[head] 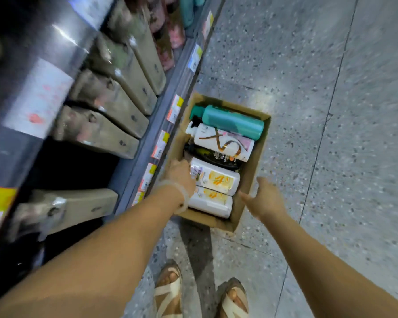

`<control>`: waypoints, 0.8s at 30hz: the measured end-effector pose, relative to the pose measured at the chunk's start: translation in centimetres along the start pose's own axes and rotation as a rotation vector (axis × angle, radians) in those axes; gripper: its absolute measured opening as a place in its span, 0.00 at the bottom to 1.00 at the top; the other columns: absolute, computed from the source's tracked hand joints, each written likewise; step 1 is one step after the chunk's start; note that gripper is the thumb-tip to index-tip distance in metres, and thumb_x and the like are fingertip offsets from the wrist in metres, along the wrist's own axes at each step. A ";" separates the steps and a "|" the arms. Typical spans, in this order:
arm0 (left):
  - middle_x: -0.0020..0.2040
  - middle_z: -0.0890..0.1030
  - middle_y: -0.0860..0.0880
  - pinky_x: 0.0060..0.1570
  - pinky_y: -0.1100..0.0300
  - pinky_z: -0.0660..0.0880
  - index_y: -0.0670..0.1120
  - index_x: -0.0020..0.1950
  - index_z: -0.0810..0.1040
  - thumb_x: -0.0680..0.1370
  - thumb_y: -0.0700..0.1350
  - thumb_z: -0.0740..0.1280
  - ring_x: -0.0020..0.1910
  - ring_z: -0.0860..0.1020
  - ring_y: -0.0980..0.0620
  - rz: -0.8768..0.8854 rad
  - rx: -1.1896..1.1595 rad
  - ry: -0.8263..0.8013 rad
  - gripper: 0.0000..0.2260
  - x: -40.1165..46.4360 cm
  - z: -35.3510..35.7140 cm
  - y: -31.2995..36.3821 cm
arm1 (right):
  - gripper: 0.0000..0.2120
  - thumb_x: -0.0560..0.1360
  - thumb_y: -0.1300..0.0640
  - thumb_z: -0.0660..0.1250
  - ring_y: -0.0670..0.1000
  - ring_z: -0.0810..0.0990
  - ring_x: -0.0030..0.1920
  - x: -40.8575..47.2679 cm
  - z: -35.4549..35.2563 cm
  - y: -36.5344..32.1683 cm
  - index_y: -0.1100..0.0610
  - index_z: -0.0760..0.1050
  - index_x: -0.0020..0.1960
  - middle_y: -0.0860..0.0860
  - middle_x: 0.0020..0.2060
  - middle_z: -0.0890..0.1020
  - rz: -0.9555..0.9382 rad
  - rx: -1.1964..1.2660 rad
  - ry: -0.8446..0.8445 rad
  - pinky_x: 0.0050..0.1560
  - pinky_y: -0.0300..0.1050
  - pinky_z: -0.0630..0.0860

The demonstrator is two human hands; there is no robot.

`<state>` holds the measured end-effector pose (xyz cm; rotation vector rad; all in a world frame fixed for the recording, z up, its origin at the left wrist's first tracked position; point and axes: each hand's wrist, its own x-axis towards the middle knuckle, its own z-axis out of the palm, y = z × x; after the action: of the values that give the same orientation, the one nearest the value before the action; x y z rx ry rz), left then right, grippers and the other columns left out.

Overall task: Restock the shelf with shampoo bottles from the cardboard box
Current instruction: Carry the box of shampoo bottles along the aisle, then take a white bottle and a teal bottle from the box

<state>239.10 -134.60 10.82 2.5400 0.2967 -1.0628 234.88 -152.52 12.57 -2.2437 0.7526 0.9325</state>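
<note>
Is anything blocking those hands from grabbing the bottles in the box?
Nothing visible does. The cardboard box is open-topped, with the bottles lying exposed. The left hand already reaches the nearest white bottles; the right hand hovers at the box's right wall.

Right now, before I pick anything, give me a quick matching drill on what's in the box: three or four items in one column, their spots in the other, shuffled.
Column one:
1. teal bottle
2. white bottle with pink label
3. black bottle
4. left hand

Column two:
A. mostly hidden under another bottle, mid-box
B. at the shelf-side edge of the cardboard box, by the caps of the white and yellow bottles
C. at the box's far end
D. second from the far end

Pairs: 1-C, 2-D, 3-A, 4-B
</note>
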 end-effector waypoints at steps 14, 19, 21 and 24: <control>0.64 0.75 0.43 0.57 0.53 0.74 0.45 0.67 0.69 0.78 0.48 0.62 0.61 0.75 0.43 -0.291 -0.373 -0.015 0.18 -8.5 -9.0 6.8 | 0.21 0.68 0.48 0.65 0.57 0.79 0.55 0.2 -8.7 -5.8 0.50 0.72 0.60 0.53 0.57 0.79 -0.294 -0.410 -0.078 0.52 0.49 0.78; 0.72 0.66 0.42 0.64 0.52 0.70 0.43 0.73 0.60 0.79 0.48 0.62 0.68 0.69 0.42 -0.457 -0.517 -0.014 0.25 -4.6 -7.6 9.7 | 0.19 0.73 0.55 0.65 0.59 0.75 0.61 3.6 -13.3 -8.4 0.57 0.68 0.63 0.57 0.60 0.75 -0.352 -0.557 -0.159 0.56 0.49 0.73; 0.74 0.62 0.43 0.67 0.53 0.67 0.43 0.75 0.57 0.79 0.49 0.61 0.71 0.66 0.43 -0.483 -0.583 -0.043 0.27 -3.2 -6.3 10.5 | 0.19 0.74 0.55 0.65 0.60 0.75 0.60 5.9 -14.2 -9.0 0.59 0.68 0.62 0.59 0.60 0.75 -0.370 -0.591 -0.155 0.56 0.49 0.73; 0.74 0.63 0.43 0.66 0.51 0.68 0.44 0.75 0.57 0.79 0.49 0.62 0.70 0.67 0.41 -0.520 -0.679 -0.075 0.27 -1.0 -4.4 11.0 | 0.23 0.73 0.53 0.66 0.61 0.76 0.60 9.6 -14.1 -9.9 0.58 0.68 0.66 0.59 0.61 0.75 -0.375 -0.620 -0.167 0.57 0.50 0.75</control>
<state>244.82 -142.86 17.17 1.8403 1.1284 -0.9926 253.34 -158.37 16.42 -2.6445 -0.0619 1.2573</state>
